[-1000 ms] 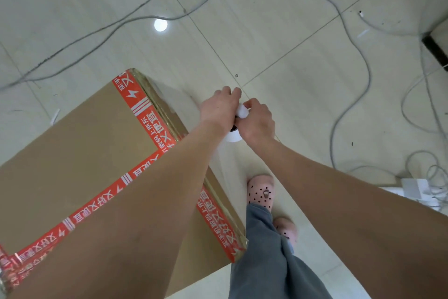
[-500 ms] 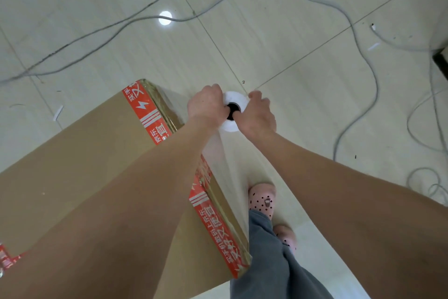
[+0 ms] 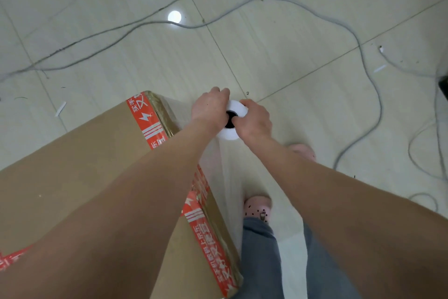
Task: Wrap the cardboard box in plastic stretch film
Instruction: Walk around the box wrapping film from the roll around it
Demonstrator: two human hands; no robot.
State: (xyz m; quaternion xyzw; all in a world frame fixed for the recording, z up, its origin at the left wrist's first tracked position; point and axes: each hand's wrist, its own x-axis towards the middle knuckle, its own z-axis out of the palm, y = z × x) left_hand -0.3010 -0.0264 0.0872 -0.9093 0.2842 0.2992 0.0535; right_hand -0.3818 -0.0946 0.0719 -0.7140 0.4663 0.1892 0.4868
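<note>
Tiled floor [image 3: 278,44]: one box [image 3: 84,165], one roll [image 3: 228,134]

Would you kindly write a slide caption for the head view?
Left hand and right hand grip the film roll beside the cardboard box.

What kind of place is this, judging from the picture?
Probably an indoor packing or work room: glossy tiled floor, loose grey cables trailing over it, and a taped cardboard box being wrapped.
</note>
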